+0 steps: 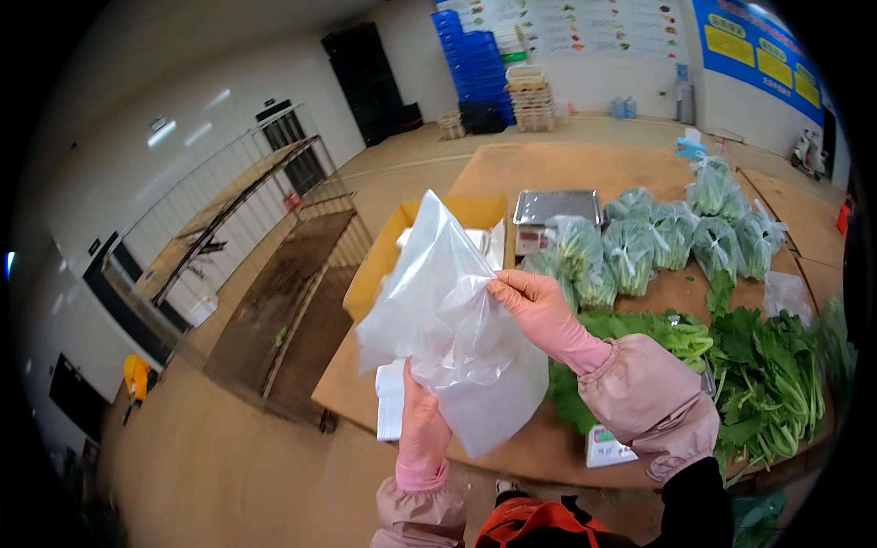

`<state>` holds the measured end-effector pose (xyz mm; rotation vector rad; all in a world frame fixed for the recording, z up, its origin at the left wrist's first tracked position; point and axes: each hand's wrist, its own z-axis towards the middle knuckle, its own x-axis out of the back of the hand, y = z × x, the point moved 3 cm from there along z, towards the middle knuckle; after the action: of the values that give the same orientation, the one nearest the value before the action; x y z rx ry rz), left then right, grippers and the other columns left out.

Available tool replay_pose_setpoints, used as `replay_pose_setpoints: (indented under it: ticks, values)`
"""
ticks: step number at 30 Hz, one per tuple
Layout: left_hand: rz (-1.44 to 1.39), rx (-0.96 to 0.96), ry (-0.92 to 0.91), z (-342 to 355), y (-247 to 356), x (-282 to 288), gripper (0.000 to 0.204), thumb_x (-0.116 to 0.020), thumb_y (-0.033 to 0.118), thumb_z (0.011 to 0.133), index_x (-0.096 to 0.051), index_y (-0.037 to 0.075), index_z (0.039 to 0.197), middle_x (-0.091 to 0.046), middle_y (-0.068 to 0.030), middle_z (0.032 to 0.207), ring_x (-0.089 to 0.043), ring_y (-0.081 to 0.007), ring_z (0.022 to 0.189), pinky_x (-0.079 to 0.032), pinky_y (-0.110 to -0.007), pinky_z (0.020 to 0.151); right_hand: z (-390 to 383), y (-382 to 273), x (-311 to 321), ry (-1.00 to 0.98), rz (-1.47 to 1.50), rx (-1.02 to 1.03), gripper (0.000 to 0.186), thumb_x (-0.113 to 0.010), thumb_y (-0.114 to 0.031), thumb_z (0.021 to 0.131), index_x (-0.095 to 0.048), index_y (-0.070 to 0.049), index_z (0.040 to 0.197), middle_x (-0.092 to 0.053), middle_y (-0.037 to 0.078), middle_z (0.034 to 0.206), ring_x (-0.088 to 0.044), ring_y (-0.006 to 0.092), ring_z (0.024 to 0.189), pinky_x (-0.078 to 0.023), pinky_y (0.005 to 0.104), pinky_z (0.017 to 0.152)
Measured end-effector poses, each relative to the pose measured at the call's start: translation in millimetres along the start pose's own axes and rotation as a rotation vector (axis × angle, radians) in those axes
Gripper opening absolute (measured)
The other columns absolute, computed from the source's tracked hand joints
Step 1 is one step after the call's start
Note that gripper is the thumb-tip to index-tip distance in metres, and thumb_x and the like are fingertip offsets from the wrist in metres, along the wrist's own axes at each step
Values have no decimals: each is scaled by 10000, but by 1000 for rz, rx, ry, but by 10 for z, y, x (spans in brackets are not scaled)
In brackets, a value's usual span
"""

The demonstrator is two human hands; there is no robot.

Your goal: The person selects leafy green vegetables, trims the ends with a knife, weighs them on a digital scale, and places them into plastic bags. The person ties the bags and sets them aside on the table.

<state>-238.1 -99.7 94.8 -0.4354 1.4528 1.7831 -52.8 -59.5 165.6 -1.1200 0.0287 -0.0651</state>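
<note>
A clear plastic bag (475, 384) hangs spread out between my two pink-gloved hands, above the near left edge of the table. My right hand (539, 310) pinches its upper right edge between thumb and fingers. Lower down, my left hand (423, 425) grips the bag's left side, thumb up, the fingers partly hidden behind the film. The bag looks to have nothing in it. Right of my hands, loose leafy green vegetables (767, 379) lie heaped on the table. More greens (676, 338) rest beside my right forearm, over a scale (607, 447) that is partly covered.
Several bagged bunches of greens (671, 233) stand at the table's (512, 164) far right. A second scale with a metal tray (555, 208) sits behind the bag, beside a yellow box (365, 283). A wheeled metal rack (274, 301) is on the left. Blue crates (480, 78) are stacked behind.
</note>
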Motion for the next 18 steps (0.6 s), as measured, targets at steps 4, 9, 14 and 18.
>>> replay_pose_setpoints:
  ticks: [4,9,14,18]
  values:
    - [142,-55,178,-730,81,-68,862,-636,168,786,-102,95,1458,-328,-149,1404,-412,-267,1230,-356,-403,1018,-572,83,-3,-10,23,-96,255,-591,-194,905,-632,32,1016,-610,-17,852,-493,56,781,-428,214,708]
    - [135,-154,227,-1527,283,-36,752,-626,335,839,-221,50,1405,-394,-159,1348,-411,-303,1222,-340,-441,1023,-1188,187,12,66,206,-173,228,-606,-159,892,-631,28,1020,-615,-26,870,-510,57,786,-423,203,720]
    - [206,238,418,-2049,148,429,581,-597,252,870,-332,15,1328,-499,-138,1220,-518,-238,1091,-414,-368,953,-1542,386,-22,-74,198,-92,243,-620,-164,884,-631,33,1025,-620,-26,889,-521,60,801,-430,207,739]
    - [305,144,425,-2462,256,590,517,-603,56,831,-391,-7,1297,-592,-75,960,-562,-116,811,-461,-231,725,-1707,492,-96,-219,123,-162,269,-628,-173,879,-626,52,1025,-616,-3,872,-522,74,806,-444,229,727]
